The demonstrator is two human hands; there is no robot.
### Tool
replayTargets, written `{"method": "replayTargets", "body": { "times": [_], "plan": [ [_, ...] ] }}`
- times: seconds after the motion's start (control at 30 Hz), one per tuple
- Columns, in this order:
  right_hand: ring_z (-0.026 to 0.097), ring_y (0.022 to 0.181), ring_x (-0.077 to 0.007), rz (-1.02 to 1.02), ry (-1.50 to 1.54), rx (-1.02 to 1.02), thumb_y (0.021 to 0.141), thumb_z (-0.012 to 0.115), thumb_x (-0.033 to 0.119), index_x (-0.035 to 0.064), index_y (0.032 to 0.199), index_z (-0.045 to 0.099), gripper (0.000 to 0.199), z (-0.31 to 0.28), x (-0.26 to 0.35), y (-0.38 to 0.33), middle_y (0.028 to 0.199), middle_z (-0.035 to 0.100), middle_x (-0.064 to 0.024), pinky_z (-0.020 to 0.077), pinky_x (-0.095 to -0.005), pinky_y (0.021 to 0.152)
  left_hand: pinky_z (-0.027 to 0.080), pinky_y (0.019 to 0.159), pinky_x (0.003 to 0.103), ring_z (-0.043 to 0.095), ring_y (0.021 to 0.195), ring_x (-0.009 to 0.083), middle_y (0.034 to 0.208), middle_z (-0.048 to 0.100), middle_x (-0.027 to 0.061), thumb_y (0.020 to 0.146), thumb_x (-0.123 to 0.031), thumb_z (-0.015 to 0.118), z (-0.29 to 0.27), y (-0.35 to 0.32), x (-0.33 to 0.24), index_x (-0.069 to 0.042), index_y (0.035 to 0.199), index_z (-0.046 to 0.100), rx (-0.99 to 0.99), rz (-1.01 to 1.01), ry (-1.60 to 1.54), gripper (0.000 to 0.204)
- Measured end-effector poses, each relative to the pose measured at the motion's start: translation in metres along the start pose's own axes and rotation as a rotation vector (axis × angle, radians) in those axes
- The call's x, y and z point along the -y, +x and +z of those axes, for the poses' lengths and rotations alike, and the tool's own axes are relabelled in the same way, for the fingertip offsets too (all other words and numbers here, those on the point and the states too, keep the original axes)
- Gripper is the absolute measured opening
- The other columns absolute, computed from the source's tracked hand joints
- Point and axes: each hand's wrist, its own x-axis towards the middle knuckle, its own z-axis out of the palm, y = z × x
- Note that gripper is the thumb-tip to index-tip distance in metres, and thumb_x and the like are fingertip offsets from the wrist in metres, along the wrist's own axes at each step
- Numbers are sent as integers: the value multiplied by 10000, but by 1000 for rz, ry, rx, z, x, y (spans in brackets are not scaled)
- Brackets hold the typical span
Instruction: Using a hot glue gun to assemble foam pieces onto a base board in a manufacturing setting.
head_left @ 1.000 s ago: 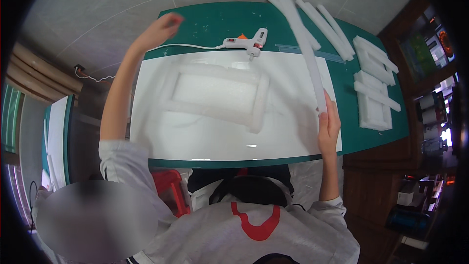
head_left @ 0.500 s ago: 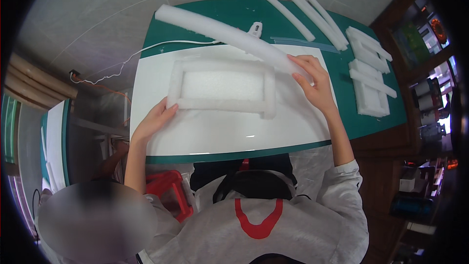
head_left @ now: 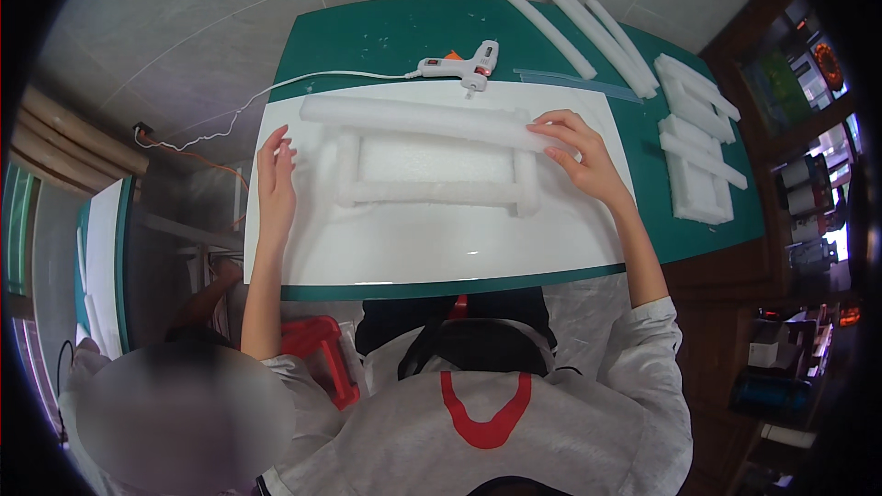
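A rectangular white foam frame (head_left: 432,191) with raised edges lies flat on a white board (head_left: 413,253). Along its far side, slightly slanted, is a long white foam strip (head_left: 404,117), covering part of that edge. My right hand (head_left: 583,161) pinches the strip's right end between thumb and fingers. Off the frame's left side, my left hand (head_left: 278,182) is raised with its fingers apart and nothing in it. A small gap separates it from both the strip and the frame. Whether the strip rests on the frame or hovers just above, I cannot tell.
A white hot glue gun (head_left: 464,66) lies beyond the board on the green table (head_left: 367,28), its cord running left to the wall. Several loose foam strips (head_left: 597,41) lie at the far right. Foam pieces (head_left: 700,170) sit at the right edge. A red stool (head_left: 322,354) stands below.
The foam strip has swung down from a steep diagonal to the frame's far side, uncovering the glue gun. My left hand has let go of the frame's near left corner and moved up.
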Motion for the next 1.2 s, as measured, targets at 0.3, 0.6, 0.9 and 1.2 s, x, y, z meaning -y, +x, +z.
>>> {"method": "replayTargets", "body": {
  "times": [0.3, 0.6, 0.9, 1.2],
  "plan": [
    [464, 1008, -234, 14, 32, 4, 721, 523, -20, 86, 1026, 605, 333, 6, -1, -2, 1062, 509, -76, 400, -318, 864, 322, 903, 326, 409, 1075, 233, 1174, 406, 115, 873, -174, 375, 8, -7, -18, -69, 1186, 453, 21, 320, 222, 339],
    [456, 1017, -237, 11, 10, 31, 728, 526, -20, 86, 1019, 609, 321, 4, 0, -1, 1064, 510, -77, 402, -321, 864, 274, 952, 359, 358, 1137, 257, 1217, 374, 114, 884, -216, 343, 13, -13, -20, -78, 1156, 491, 32, 393, 356, 338],
    [456, 1015, -241, -9, -18, 41, 720, 537, -31, 93, 1013, 614, 327, 7, -6, 0, 1068, 517, -75, 401, -315, 851, 230, 938, 378, 330, 1087, 261, 1174, 414, 87, 878, -233, 367, 18, -14, -15, -116, 1117, 530, 93, 407, 462, 312],
    [455, 1016, -228, -27, -27, 20, 725, 553, -10, 126, 997, 633, 314, 9, -11, -1, 1069, 546, -60, 389, -331, 866, 181, 947, 400, 318, 1084, 269, 1139, 459, 60, 870, -216, 376, 20, -15, -15, -118, 1057, 564, 111, 414, 596, 282]
  ]
}}
